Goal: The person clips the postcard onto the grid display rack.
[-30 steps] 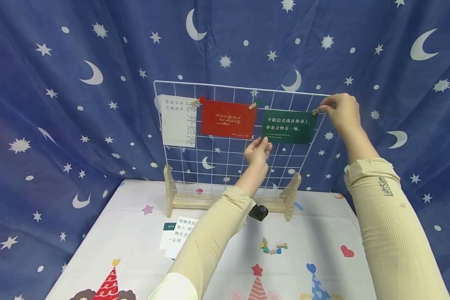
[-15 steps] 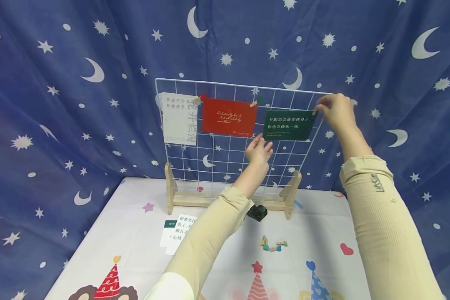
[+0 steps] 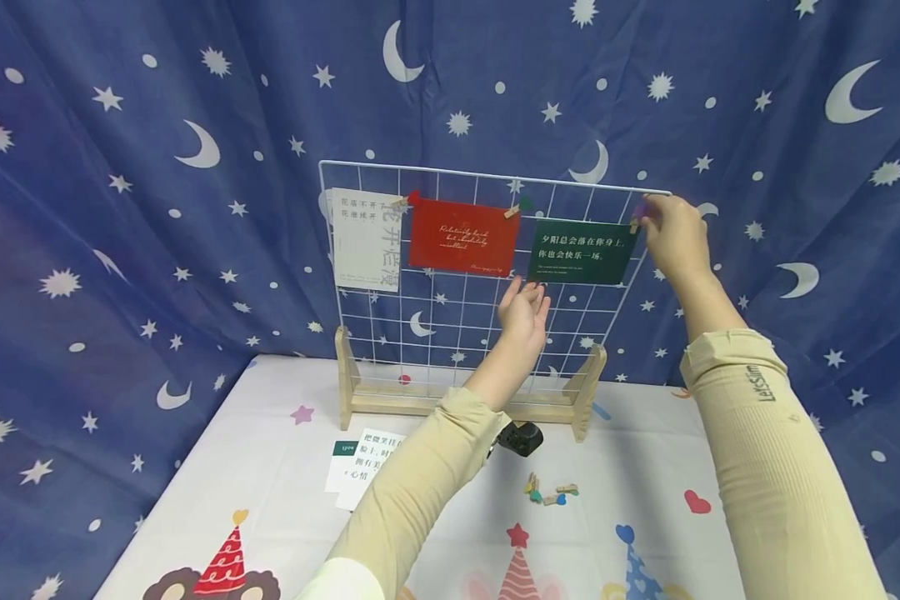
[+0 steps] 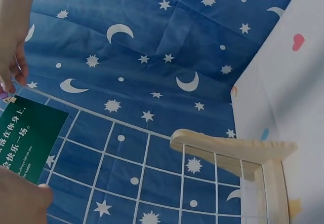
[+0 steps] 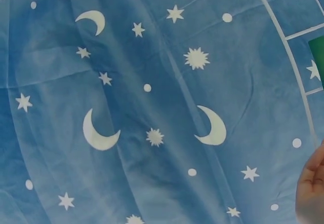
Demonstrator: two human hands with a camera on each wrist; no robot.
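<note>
In the head view, a green card (image 3: 583,252) with white writing hangs at the right of a white wire grid (image 3: 461,312). A wooden clothespin (image 3: 634,226) with a purple ornament holds its upper right corner. My right hand (image 3: 678,237) pinches at this clothespin, and the purple ornament shows between finger and thumb. Below the card's lower left corner is my left hand (image 3: 523,321), fingers extended and relaxed, at or touching the edge. The left wrist view shows the green card (image 4: 35,138) between both hands. Only a few right-hand fingers (image 5: 311,188) appear in the right wrist view.
A red card (image 3: 462,237) and a white card (image 3: 366,242) hang on the grid by clothespins. Its wooden stand (image 3: 390,403) rests on the table. Several loose clothespins (image 3: 551,499), a black object (image 3: 521,438) and white cards (image 3: 356,471) lie in front.
My left hand has let go of the green card's lower left corner and its fingers have spread. My right fingers have shifted at the clothespin, so its purple ornament now shows.
</note>
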